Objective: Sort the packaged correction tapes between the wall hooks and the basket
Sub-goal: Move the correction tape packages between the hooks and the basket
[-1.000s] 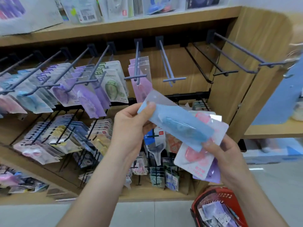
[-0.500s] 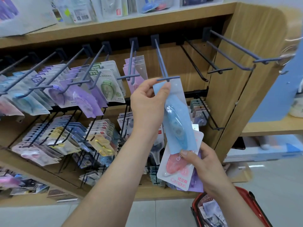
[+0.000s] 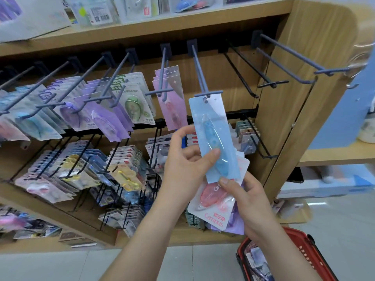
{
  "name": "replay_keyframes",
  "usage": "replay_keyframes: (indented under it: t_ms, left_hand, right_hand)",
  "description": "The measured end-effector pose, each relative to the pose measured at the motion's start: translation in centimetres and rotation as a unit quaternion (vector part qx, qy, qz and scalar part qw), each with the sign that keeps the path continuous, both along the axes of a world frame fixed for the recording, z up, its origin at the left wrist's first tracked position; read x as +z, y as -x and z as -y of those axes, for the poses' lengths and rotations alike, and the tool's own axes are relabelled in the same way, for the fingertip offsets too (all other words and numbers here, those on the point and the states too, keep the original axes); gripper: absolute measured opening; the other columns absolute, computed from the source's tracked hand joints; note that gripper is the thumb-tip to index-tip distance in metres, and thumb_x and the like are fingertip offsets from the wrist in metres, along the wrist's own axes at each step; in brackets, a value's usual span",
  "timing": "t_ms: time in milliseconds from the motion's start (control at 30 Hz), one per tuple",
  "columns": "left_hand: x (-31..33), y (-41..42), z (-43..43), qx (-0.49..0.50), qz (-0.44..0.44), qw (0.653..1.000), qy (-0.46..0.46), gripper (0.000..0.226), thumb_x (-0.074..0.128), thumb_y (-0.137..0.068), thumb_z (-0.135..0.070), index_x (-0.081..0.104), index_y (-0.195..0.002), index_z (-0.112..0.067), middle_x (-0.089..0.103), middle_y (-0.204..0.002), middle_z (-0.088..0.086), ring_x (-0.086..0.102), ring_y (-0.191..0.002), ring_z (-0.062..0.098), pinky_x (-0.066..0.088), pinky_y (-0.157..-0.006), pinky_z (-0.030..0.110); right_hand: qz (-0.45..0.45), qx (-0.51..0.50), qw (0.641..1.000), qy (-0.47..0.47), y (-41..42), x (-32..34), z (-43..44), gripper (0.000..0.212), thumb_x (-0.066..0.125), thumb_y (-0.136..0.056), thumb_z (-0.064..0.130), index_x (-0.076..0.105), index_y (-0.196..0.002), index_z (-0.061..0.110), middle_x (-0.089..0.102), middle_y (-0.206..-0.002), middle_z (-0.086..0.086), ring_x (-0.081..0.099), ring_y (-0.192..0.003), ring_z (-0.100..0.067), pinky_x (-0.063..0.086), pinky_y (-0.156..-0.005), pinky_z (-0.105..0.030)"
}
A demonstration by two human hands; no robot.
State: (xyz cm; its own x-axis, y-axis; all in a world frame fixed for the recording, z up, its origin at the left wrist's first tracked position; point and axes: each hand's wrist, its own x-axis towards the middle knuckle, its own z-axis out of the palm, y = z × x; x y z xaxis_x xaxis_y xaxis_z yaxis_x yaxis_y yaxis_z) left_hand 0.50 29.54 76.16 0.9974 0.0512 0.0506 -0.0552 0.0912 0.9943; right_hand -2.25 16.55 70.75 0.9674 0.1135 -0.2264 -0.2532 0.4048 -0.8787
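Blue correction tape pack (image 3: 215, 136) newly threaded onto wall hook (image 3: 199, 74) tip, nearly sorted; left hand (image 3: 182, 161) slid down, pinching its lower half; right hand (image 3: 251, 203) gripped pink pack (image 3: 211, 196) below the hook.

Both bare forearms stretched up from the bottom of the view. The left hand (image 3: 186, 161) pinched the blue pack (image 3: 215, 126), thumb on its front, fingers curled behind. The right hand (image 3: 251, 205), lower, gripped the pink pack (image 3: 211, 201), thumb on top.
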Motion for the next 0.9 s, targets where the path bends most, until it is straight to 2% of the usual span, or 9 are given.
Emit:
replay_keyframes:
  t_ms: [100,167,233,367,467,567,667,767,900]
  left_hand:
    - [-0.1,-0.6,-0.5,0.02,-0.02,1.0,-0.001,0.032,0.073,-0.084,-0.007,0.06,-0.112,-0.016,0.077,-0.08,0.003,0.074,-0.072,0.015,0.057,-0.06,0.027]
    - [-0.1,-1.7,-0.7,0.05,-0.01,0.999,-0.019,0.027,0.073,-0.086,-0.012,0.063,-0.111,-0.012,0.077,-0.079,-0.002,0.073,-0.072,0.011,0.057,-0.061,0.026]
    - [-0.2,-3.2,-0.7,0.072,0.006,0.997,-0.039,0.025,0.072,-0.088,-0.014,0.065,-0.112,-0.012,0.076,-0.076,-0.009,0.072,-0.071,0.005,0.057,-0.063,0.022]
    - [-0.2,-6.3,-0.3,0.089,0.01,0.994,-0.06,0.02,0.07,-0.091,-0.019,0.063,-0.109,-0.023,0.072,-0.07,-0.022,0.068,-0.072,-0.005,0.057,-0.074,0.021]
    - [-0.7,-7.5,-0.3,0.084,-0.01,0.994,-0.076,0.029,0.067,-0.093,-0.028,0.06,-0.121,-0.022,0.071,-0.095,-0.019,0.066,-0.092,-0.001,0.056,-0.089,0.029]
    - [-1.6,-5.9,-0.6,0.09,-0.04,0.986,-0.137,0.054,0.065,-0.092,-0.039,0.045,-0.14,-0.025,0.057,-0.126,-0.007,0.057,-0.114,0.009,0.047,-0.084,0.017]
    - [-2.5,-1.6,-0.8,0.013,-0.022,0.992,-0.127,0.044,0.068,-0.087,-0.044,0.055,-0.127,-0.03,0.062,-0.12,-0.009,0.06,-0.112,0.013,0.05,-0.086,0.023]
    - [-3.4,1.7,-0.1,-0.128,-0.051,0.989,-0.047,0.048,0.077,-0.078,-0.049,0.063,-0.118,-0.026,0.071,-0.114,-0.006,0.067,-0.108,0.016,0.056,-0.086,0.03]
    - [-3.7,1.8,-0.8,-0.103,-0.11,0.988,0.02,0.052,0.082,-0.068,-0.043,0.069,-0.11,-0.015,0.075,-0.105,0.007,0.071,-0.094,0.024,0.058,-0.083,0.044]
  right_hand:
    - [0.008,-0.029,0.999,0.027,0.0,-0.5,0.3,0.037,0.072,-0.072,0.024,0.066,-0.107,0.014,0.075,-0.096,-0.007,0.074,-0.08,-0.027,0.059,-0.058,-0.046]
    - [0.034,-0.076,0.992,0.089,-0.1,-0.9,1.1,0.024,0.074,-0.077,0.022,0.069,-0.1,0.019,0.077,-0.096,0.002,0.073,-0.091,-0.021,0.059,-0.071,-0.036]
    - [0.046,-0.111,0.984,0.13,-0.2,-0.7,2.1,0.014,0.074,-0.081,0.019,0.07,-0.093,0.025,0.076,-0.092,0.009,0.072,-0.09,-0.015,0.056,-0.072,-0.028]
    - [0.074,-0.117,0.98,0.142,0.1,0.0,3.3,0.027,0.073,-0.07,0.029,0.069,-0.096,0.025,0.076,-0.093,0.008,0.073,-0.088,-0.013,0.058,-0.071,-0.03]
    - [0.091,-0.095,0.982,0.133,0.1,0.6,3.1,0.029,0.072,-0.07,0.028,0.068,-0.098,0.024,0.077,-0.093,0.006,0.074,-0.088,-0.014,0.059,-0.069,-0.03]
    - [0.105,-0.08,0.985,0.115,0.1,1.1,2.6,0.027,0.072,-0.071,0.024,0.067,-0.098,0.02,0.077,-0.091,0.005,0.074,-0.085,-0.015,0.06,-0.066,-0.033]
    - [0.119,-0.052,0.986,0.101,-0.1,1.4,1.9,0.023,0.068,-0.081,0.009,0.064,-0.102,0.016,0.077,-0.085,0.008,0.073,-0.075,-0.006,0.055,-0.057,-0.019]
    - [0.153,-0.033,0.982,0.107,-0.1,1.8,1.1,0.042,0.063,-0.087,0.009,0.055,-0.12,0.034,0.075,-0.102,0.014,0.072,-0.092,-0.006,0.058,-0.068,-0.023]
    - [0.154,-0.017,0.982,0.106,-0.2,1.8,1.2,0.059,0.053,-0.085,0.042,0.034,-0.137,0.061,0.058,-0.129,0.032,0.059,-0.117,0.006,0.052,-0.094,-0.018]
